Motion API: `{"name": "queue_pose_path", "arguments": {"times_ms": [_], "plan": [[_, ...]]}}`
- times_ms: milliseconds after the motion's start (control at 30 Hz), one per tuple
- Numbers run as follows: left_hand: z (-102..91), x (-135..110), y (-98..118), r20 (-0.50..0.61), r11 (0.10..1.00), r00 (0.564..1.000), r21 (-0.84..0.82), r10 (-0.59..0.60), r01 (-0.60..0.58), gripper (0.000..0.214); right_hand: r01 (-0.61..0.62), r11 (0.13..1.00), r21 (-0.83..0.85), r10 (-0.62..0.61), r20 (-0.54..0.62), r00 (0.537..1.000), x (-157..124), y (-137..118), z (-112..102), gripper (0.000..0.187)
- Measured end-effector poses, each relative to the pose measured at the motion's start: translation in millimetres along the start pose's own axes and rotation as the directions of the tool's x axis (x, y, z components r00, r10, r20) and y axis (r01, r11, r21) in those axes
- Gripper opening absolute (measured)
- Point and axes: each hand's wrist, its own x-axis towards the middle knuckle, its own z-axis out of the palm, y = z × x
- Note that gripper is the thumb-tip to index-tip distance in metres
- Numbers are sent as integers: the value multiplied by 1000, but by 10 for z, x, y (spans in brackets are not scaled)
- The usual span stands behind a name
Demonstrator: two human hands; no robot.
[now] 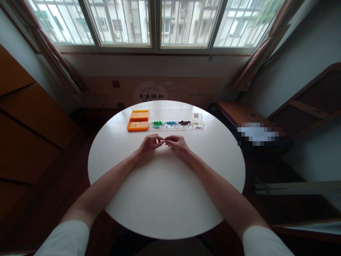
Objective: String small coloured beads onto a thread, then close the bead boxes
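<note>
My left hand [152,143] and my right hand [176,142] meet fingertip to fingertip just above the white table. Both are closed in a pinch; what sits between the fingertips is too small to make out. Beyond them stands a row of small open boxes. At its left end is an orange box [130,129] with a few tiny yellowish bits inside. Clear compartments to its right hold small green pieces [157,123], blue pieces [170,123] and dark brown pieces [184,123]. The small clear box [201,127] at the right end holds a few pale bits.
The round white table [162,199] fills the middle of the view. A wooden bench [234,112] with a blurred pale patch stands to the right. Orange-brown cabinets [29,117] rise at the left. Behind the table are a printed carton [106,90] and a barred window [156,25].
</note>
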Motion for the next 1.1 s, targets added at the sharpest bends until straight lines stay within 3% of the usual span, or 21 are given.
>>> {"name": "queue_pose_path", "arguments": {"times_ms": [500,1100], "plan": [[6,19,-3,-33,1000,999,20,7,-6,17,21,999,-37,-23,-49,999,13,1,9,33],[3,14,19,-7,1000,1000,14,-21,21,17,21,995,-95,-22,-11,1000,-16,-12,11,30]]}}
